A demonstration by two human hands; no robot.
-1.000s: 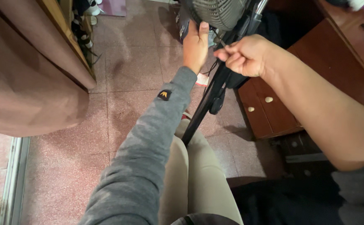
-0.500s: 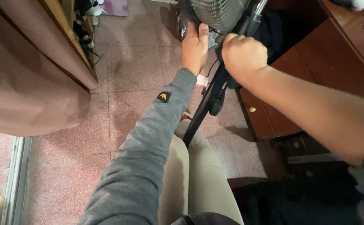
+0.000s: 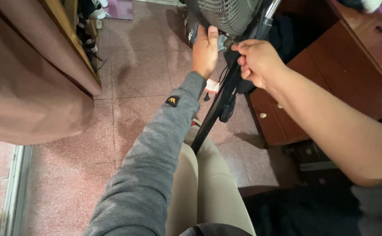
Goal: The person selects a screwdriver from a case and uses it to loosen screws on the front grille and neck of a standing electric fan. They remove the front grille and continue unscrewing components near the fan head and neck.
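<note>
Plainly, scene: a person sat low over a pink speckled floor (image 3: 68, 175), both arms stretched toward the top centre of the frame.
Fan: a grey wire fan grille (image 3: 226, 13) stood at the top centre, cut off by the frame edge.
Stand: a black pole (image 3: 212, 116) ran from under the grille down to the person's beige trouser knee (image 3: 208, 183) in the lower middle.
Left hand: the left hand (image 3: 205, 49), in a grey sleeve, lay against the grille's lower edge, thumb up on the wire, fingers wrapped round the rim.
Right hand: the right hand (image 3: 255, 60), bare-armed, was just right of it, fingertips pinched together at the joint where pole met fan head; whatever it pinched was too small to tell.
Right side: a reddish-brown wooden cabinet (image 3: 331, 70) with pale drawer knobs stood beside the pole.
Left side: a brown cloth-covered piece of furniture (image 3: 24, 78) filled the upper left.
</note>
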